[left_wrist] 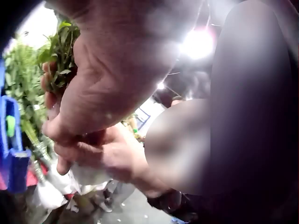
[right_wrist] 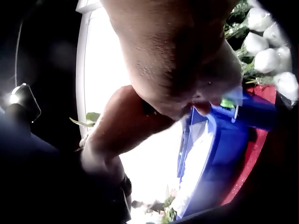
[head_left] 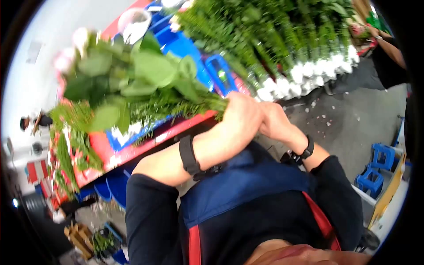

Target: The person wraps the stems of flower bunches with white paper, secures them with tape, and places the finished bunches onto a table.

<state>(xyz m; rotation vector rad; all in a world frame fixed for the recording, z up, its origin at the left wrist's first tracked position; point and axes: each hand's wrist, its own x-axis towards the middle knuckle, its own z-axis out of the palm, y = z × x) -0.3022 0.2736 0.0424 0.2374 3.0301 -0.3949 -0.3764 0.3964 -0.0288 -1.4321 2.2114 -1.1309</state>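
Through the left wrist camera I see the bare left hand (left_wrist: pixel 110 70) grip a bunch of leafy green stems (left_wrist: pixel 64 60). The bare right hand (left_wrist: pixel 114 156), a black band (left_wrist: pixel 166 199) at its wrist, touches it lower down (whether its fingers hold anything, I can't make out). A blue plastic frame (left_wrist: pixel 17 171) sits near white-wrapped bundle ends (left_wrist: pixel 49 193).
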